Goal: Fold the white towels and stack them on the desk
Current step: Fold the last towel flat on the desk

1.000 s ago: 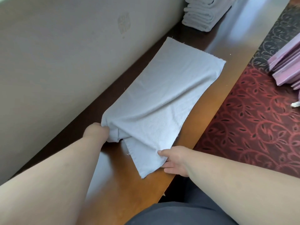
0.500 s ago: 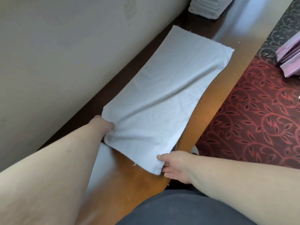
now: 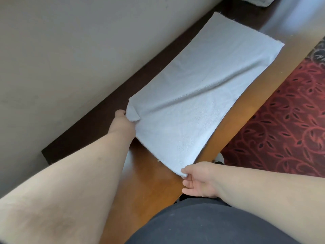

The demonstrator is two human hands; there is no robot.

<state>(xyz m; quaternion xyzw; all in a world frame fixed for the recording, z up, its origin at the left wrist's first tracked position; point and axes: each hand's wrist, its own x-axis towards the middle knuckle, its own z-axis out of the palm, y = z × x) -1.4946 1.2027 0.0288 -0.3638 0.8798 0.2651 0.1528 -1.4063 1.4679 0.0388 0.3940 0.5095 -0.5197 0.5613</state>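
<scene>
A white towel (image 3: 197, 95) lies lengthwise on the brown wooden desk (image 3: 149, 187), folded into a long strip running away from me. My left hand (image 3: 123, 122) grips its near left corner, which curls up over the fingers. My right hand (image 3: 198, 180) pinches the near right corner at the desk's front edge. The near end of the towel is lifted slightly off the wood. A stack of folded towels (image 3: 260, 0) shows only as a sliver at the top edge.
A beige wall (image 3: 70, 59) runs along the desk's left side. Red patterned carpet (image 3: 281, 129) lies to the right of the desk. My dark clothing (image 3: 211, 224) fills the bottom of the view.
The towel's near end has been drawn flat and straight, with the drooping flap gone. Both hands stay on the near corners. The view has tilted down, so the folded stack has almost left the frame.
</scene>
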